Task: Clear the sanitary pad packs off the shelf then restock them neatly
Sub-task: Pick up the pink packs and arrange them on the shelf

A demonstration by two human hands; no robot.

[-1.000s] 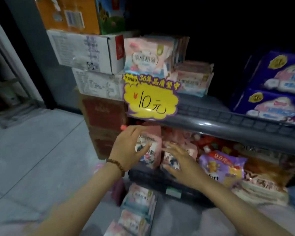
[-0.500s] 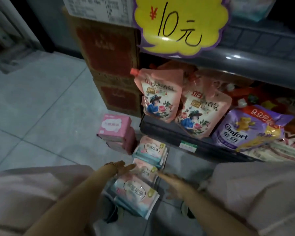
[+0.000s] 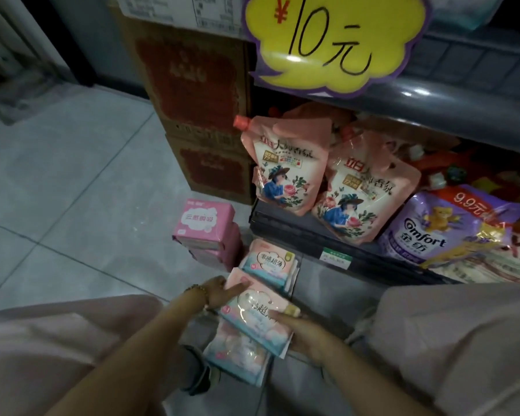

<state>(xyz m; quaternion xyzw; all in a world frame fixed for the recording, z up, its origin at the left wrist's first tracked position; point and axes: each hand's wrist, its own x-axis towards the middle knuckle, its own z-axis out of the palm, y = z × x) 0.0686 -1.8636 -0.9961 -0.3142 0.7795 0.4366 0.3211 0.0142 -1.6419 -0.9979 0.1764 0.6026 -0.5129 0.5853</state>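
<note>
Several pink-and-blue sanitary pad packs lie in piles on the floor in front of the shelf. I hold one stack of pad packs [image 3: 257, 315] between both hands, just above a lower pile [image 3: 237, 360]. My left hand [image 3: 221, 294] grips its left edge with the thumb on top. My right hand [image 3: 305, 331] holds its right edge from beneath. Another pile of the same packs [image 3: 269, 264] lies beyond, by the shelf base. A solid pink pack [image 3: 204, 219] sits stacked on others to the left.
The low shelf [image 3: 285, 225] carries two pink spouted pouches [image 3: 285, 166] and a purple Comfort bag [image 3: 442, 229]. A yellow price sign [image 3: 330, 43] hangs from the upper shelf edge. Brown cartons [image 3: 192, 115] stand at the left on the grey tiled floor [image 3: 57, 190]. My knees flank the piles.
My view dropped from the shelf to the floor. Both hands left the pouches, reached down to the piles, and now grip a stack of pad packs lifted slightly.
</note>
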